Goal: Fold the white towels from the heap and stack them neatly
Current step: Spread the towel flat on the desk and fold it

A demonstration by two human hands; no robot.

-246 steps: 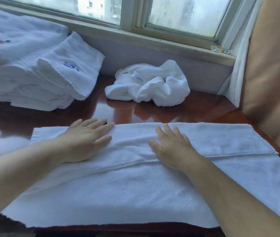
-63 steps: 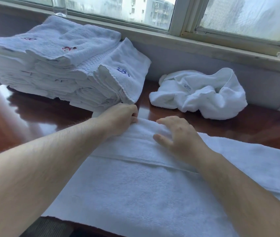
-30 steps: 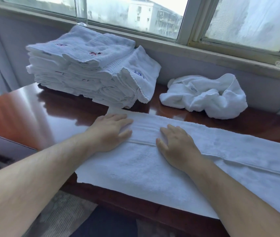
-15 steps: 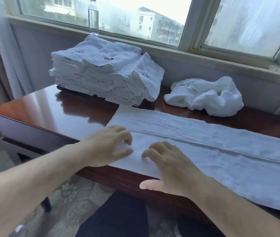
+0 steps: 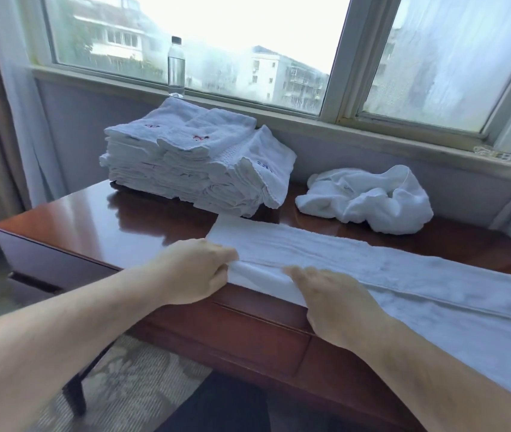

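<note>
A long white towel (image 5: 388,275), folded lengthwise into a strip, lies along the front of the dark wooden table (image 5: 92,219). My left hand (image 5: 198,272) grips the towel's near left corner at the table edge, fingers curled round the cloth. My right hand (image 5: 332,300) pinches the near edge a little to the right, its fingertips hidden under the fold. A tall stack of folded white towels (image 5: 192,163) stands at the back left. A crumpled heap of white towels (image 5: 369,198) lies at the back right.
A clear water bottle (image 5: 175,68) stands on the window sill (image 5: 372,135) behind the stack. Curtains hang at the far left and far right. Patterned carpet (image 5: 123,378) shows below the table's front edge.
My hands slid from the far side of the strip to its near left edge and now grasp it. The view has pulled back and up, showing more of the window and bottle.
</note>
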